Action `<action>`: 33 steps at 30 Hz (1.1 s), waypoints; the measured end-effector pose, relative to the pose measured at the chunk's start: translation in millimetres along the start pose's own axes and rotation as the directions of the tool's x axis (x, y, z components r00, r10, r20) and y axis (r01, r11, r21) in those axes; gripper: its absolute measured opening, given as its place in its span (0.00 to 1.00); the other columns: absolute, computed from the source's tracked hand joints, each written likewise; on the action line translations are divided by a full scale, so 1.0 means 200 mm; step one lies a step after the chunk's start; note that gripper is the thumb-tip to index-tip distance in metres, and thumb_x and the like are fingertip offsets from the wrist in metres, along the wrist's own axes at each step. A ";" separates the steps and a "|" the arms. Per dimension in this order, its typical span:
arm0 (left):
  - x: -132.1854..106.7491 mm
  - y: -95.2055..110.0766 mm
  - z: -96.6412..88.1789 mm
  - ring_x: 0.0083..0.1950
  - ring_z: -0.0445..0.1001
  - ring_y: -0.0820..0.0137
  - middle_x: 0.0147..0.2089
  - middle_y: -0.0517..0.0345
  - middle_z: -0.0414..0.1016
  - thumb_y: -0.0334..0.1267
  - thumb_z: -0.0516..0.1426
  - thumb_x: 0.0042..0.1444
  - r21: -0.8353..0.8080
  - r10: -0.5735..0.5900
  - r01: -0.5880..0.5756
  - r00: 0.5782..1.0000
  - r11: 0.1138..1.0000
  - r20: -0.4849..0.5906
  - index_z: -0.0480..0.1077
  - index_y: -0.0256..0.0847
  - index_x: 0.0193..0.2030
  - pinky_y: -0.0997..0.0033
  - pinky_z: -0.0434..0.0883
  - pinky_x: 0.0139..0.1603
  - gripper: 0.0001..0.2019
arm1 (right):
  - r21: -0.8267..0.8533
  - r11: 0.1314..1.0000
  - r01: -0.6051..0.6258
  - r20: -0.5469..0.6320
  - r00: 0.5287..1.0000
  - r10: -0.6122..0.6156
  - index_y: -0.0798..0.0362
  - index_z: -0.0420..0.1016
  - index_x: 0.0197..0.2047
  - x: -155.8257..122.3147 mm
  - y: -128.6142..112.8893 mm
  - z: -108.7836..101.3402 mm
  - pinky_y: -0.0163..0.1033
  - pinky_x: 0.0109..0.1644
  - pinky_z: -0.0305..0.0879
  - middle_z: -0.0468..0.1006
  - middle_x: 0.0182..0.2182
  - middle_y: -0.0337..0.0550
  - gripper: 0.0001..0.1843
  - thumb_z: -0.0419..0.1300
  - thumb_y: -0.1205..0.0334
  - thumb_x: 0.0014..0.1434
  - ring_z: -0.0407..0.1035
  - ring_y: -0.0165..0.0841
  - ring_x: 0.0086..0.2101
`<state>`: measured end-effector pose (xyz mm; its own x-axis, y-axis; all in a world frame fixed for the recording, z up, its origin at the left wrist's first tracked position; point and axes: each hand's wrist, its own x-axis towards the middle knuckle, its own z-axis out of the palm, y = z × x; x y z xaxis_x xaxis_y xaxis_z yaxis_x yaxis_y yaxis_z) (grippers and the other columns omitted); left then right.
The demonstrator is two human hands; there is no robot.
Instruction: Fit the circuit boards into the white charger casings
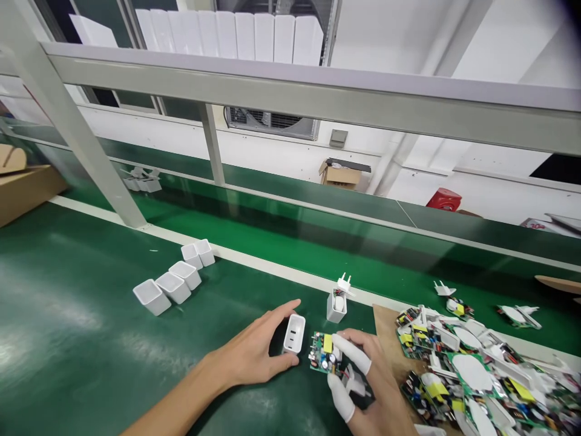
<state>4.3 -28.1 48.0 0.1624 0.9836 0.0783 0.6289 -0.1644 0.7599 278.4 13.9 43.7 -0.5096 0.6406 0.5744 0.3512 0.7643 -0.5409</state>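
Note:
A small white charger housing is on the green worktop, its open end and inner slots facing me. My left hand curves around its left side, thumb and forefinger spread; firm contact is not plain. Just to the right, my right hand, with white finger cots on thumb and forefinger, pinches a circuit board with yellow-taped and cylindrical parts. A pale plug piece hangs under that hand by wires, partly hidden. Beyond the hands stands another housing with a board inside and a two-pin plug on top.
Several empty white housings sit to the left. At right, a heap of boards with plugs covers a brown cardboard sheet. A green conveyor belt runs behind the worktop, beneath a metal frame rail bearing more white housings.

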 end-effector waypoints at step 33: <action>0.03 0.09 0.05 0.60 0.74 0.62 0.61 0.54 0.70 0.24 0.61 0.59 0.030 0.163 -0.162 0.986 0.986 -0.025 0.63 0.50 0.63 0.62 0.72 0.63 0.28 | -0.174 0.953 0.249 -0.167 0.946 -0.277 0.60 0.65 0.69 0.01 -0.05 0.05 0.52 0.56 0.70 0.71 0.58 0.57 0.34 0.55 0.80 0.59 0.65 0.47 0.55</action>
<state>24.4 -25.6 56.2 0.2439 0.9452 0.2170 0.6165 -0.3239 0.7176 265.5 6.7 43.3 -0.4482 0.4065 0.7962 0.3446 0.9004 -0.2656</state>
